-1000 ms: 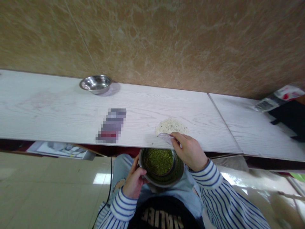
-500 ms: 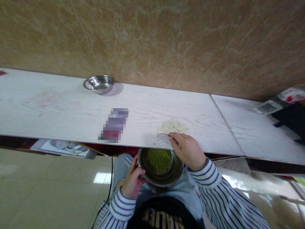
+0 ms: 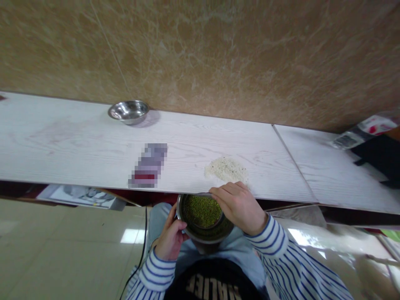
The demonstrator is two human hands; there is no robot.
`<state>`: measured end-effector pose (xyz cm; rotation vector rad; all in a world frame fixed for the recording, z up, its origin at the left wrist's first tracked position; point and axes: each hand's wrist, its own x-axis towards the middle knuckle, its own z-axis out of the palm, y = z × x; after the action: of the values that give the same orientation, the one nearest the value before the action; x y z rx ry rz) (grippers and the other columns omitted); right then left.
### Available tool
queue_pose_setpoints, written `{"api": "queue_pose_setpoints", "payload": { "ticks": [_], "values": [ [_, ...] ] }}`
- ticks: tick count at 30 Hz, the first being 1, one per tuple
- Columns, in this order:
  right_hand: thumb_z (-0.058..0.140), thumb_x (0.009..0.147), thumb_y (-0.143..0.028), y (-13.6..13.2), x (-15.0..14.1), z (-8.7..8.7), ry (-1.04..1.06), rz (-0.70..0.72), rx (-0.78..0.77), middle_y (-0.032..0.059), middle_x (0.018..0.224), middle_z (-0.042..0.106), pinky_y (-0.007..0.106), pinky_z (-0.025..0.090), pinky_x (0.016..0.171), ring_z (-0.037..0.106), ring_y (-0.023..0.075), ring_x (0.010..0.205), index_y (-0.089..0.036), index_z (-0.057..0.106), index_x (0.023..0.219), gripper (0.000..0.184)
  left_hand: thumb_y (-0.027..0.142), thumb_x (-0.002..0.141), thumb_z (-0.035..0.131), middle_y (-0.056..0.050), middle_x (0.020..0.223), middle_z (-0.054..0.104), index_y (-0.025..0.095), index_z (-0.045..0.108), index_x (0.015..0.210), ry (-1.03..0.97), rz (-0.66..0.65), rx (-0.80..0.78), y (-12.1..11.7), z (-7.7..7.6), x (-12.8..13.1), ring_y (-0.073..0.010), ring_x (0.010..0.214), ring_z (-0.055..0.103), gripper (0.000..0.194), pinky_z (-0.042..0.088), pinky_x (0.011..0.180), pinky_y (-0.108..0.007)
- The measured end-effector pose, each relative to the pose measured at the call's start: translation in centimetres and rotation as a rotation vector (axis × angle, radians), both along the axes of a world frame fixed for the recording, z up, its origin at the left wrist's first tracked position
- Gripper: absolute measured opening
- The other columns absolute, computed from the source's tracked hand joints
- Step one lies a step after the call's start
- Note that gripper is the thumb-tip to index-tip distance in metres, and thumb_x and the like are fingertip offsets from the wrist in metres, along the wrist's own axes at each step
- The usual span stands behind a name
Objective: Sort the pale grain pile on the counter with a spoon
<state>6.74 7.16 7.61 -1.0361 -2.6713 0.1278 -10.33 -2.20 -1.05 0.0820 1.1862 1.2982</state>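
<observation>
Right hand [image 3: 239, 206] lowered palm-down over bowl [image 3: 201, 235].

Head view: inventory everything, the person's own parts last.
Table: one, white, middle
Wall: one, brown, behind table
Small bowl: one, silver, on table by wall
Pixelated item: one, purplish, on table
Grains: one heap, pale, on table
Larger bowl: one, silver, at table's edge
Beans: many, green, in larger bowl
Packet: one, partly clear, far right
Dark item: one, black, far right
Box: one, grey, under table
Cable: one, black, below table
Floor: one, beige, below
Left hand: one, bare, gripping larger bowl
Right hand: one, bare, over bowl's right
Sleeves: two, striped, below hands
Jeans: one pair, blue, lap
Top: one, black, bottom
</observation>
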Motion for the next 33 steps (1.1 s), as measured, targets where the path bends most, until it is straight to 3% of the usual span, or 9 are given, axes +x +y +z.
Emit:
{"api": "queue_pose_setpoints", "payload": {
  "ticks": [7, 14, 22, 27, 33],
  "values": [
    [0.039, 0.091, -0.025, 0.7, 0.2, -0.7, 0.098, -0.25, 0.051, 0.0072, 0.086, 0.066, 0.03, 0.042, 0.075, 0.059, 0.0168, 0.08, -0.017, 0.056, 0.102, 0.022, 0.011, 0.055, 0.056, -0.002, 0.099, 0.063, 0.027, 0.047, 0.123, -0.029, 0.01, -0.014, 0.3, -0.1, 0.4, -0.0147, 0.071, 0.055, 0.071, 0.046, 0.055, -0.024],
    [0.04, 0.089, -0.023, 2.1, -1.2, -1.2, -0.001, -0.312, 0.08, 0.0062, 0.084, 0.067, 0.027, 0.044, 0.07, 0.062, 0.0163, 0.075, -0.017, 0.056, 0.101, 0.021, 0.013, 0.056, 0.055, -0.004, 0.108, 0.061, 0.028, 0.043, 0.127, -0.001, -0.027, -0.042, 0.6, 0.2, 0.8, -0.0155, 0.071, 0.056, 0.073, 0.043, 0.05, -0.023],
    [0.041, 0.087, -0.024, 3.6, 1.6, -0.2, 0.089, -0.414, 0.02, 0.0051, 0.085, 0.068, 0.025, 0.044, 0.066, 0.063, 0.0151, 0.074, -0.017, 0.057, 0.101, 0.022, 0.013, 0.056, 0.056, -0.002, 0.105, 0.06, 0.028, 0.046, 0.123, 0.01, -0.031, -0.054, 1.0, 0.2, 0.9, -0.0158, 0.074, 0.054, 0.069, 0.042, 0.05, -0.024],
    [0.04, 0.087, -0.027, 6.2, 2.5, 0.9, 0.006, -0.553, 0.061, 0.006, 0.083, 0.069, 0.027, 0.042, 0.062, 0.063, 0.0185, 0.071, -0.018, 0.058, 0.103, 0.025, 0.014, 0.056, 0.056, -0.003, 0.105, 0.06, 0.028, 0.044, 0.126, 0.003, -0.039, -0.062, 1.0, 0.1, 0.9, -0.0157, 0.071, 0.053, 0.072, 0.04, 0.05, -0.025],
    [0.038, 0.088, -0.028, 8.9, 2.2, 0.4, -0.075, -0.566, -0.016, 0.0062, 0.085, 0.069, 0.029, 0.041, 0.062, 0.064, 0.0196, 0.074, -0.02, 0.057, 0.105, 0.027, 0.013, 0.059, 0.054, -0.003, 0.1, 0.06, 0.026, 0.043, 0.124, -0.008, -0.028, -0.042, 0.8, 0.1, 0.7, -0.0167, 0.073, 0.053, 0.068, 0.042, 0.05, -0.025]
  ]
}}
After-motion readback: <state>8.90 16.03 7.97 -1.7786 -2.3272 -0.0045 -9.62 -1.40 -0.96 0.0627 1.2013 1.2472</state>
